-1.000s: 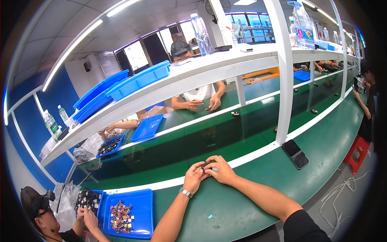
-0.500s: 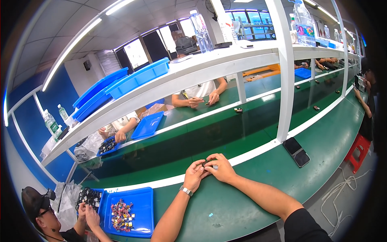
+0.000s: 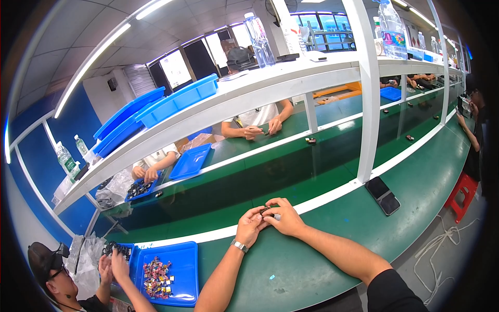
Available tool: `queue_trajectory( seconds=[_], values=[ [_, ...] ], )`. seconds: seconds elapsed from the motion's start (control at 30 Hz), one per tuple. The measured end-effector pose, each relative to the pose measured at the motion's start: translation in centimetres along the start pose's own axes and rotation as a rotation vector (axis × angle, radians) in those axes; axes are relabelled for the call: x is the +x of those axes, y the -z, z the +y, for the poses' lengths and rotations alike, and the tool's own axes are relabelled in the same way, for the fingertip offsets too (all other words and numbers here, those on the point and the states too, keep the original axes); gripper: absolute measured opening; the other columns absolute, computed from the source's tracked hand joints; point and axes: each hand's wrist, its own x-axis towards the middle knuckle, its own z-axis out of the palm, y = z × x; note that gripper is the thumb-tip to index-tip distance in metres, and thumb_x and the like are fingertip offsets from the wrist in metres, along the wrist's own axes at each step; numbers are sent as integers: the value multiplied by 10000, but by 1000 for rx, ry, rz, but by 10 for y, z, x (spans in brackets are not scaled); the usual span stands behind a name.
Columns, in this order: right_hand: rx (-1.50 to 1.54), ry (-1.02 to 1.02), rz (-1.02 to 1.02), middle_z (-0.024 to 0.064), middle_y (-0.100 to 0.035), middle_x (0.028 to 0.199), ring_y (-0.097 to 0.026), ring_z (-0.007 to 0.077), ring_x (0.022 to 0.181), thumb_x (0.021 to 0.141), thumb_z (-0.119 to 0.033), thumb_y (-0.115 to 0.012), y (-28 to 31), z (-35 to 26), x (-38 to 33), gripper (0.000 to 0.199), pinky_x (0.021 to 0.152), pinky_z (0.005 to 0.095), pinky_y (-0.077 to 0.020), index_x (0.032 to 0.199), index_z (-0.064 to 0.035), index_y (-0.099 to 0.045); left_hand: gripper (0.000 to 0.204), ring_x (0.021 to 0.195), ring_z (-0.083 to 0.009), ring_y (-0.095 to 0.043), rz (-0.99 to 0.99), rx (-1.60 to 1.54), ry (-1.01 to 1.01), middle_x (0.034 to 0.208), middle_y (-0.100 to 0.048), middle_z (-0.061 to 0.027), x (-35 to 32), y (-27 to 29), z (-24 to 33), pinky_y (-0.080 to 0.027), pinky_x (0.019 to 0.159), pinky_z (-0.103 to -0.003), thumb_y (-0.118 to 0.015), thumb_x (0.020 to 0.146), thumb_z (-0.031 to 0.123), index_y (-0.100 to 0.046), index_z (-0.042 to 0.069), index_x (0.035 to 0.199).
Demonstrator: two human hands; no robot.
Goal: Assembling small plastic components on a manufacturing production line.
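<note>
Close together over the near edge of the green belt, both my hands work on one small dark part [image 3: 266,212]. My left hand [image 3: 250,226], with a watch on its wrist, pinches it from the left. From the right, my right hand [image 3: 286,218] has its fingertips closed on the same part. Fingers cover most of it, so its exact kind cannot be made out. Left of my forearm lies a blue tray [image 3: 191,270] holding many small pieces with red, yellow and silver colours [image 3: 157,278].
A black phone-like device [image 3: 382,196] lies right of my hands, near a white post [image 3: 368,104]. A co-worker [image 3: 52,275] sits at lower left by a tray of black parts [image 3: 123,250]. The green belt [image 3: 228,195] carries small parts [image 3: 311,141]. A white shelf [image 3: 244,83] spans above.
Parts on the belt have shifted slightly right, and a dark one has appeared near the far-left tray. The lower-left co-worker's hands have moved up over the black parts. My hands barely move.
</note>
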Motion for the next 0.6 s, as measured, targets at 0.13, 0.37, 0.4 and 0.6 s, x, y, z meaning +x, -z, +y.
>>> queue_trajectory(
  seconds=[0.13, 0.37, 0.4, 0.6],
  values=[
    [-14, 2, 40, 69, -602, 1167, -521, 273, 1164, 818, -153, -726, -1, 0, -1, 148, 977, 377, -461, 955, -104, -754, 302, 1097, -230, -631, 16, -12, -1, 1224, -622, -131, 0, -3, -1, -545, 969, -414, -587, 968, 68, -533, -1, 1257],
    [-8, 68, 56, 91, -600, 1189, -518, 284, 1181, 808, -118, -718, -2, -6, 0, 156, 979, 388, -467, 958, -89, -750, 277, 1110, -245, -630, 34, 43, -45, 1245, -617, -145, 0, -2, -2, -555, 953, -412, -581, 970, 63, -518, 7, 1234],
    [-18, 109, 58, 95, -600, 1189, -521, 286, 1178, 805, -109, -715, -1, -9, 0, 152, 963, 385, -478, 951, -82, -748, 274, 1116, -251, -628, 27, 26, -56, 1252, -615, -150, 0, 0, -1, -557, 949, -411, -583, 969, 63, -516, 10, 1230],
    [7, 96, 98, 75, -601, 1193, -527, 271, 1153, 786, -79, -728, -4, -8, 0, 137, 902, 369, -514, 921, -86, -746, 271, 1126, -258, -624, -22, -42, -70, 1261, -612, -152, 1, 2, -3, -560, 944, -410, -593, 963, 62, -526, 17, 1222]
  ],
)
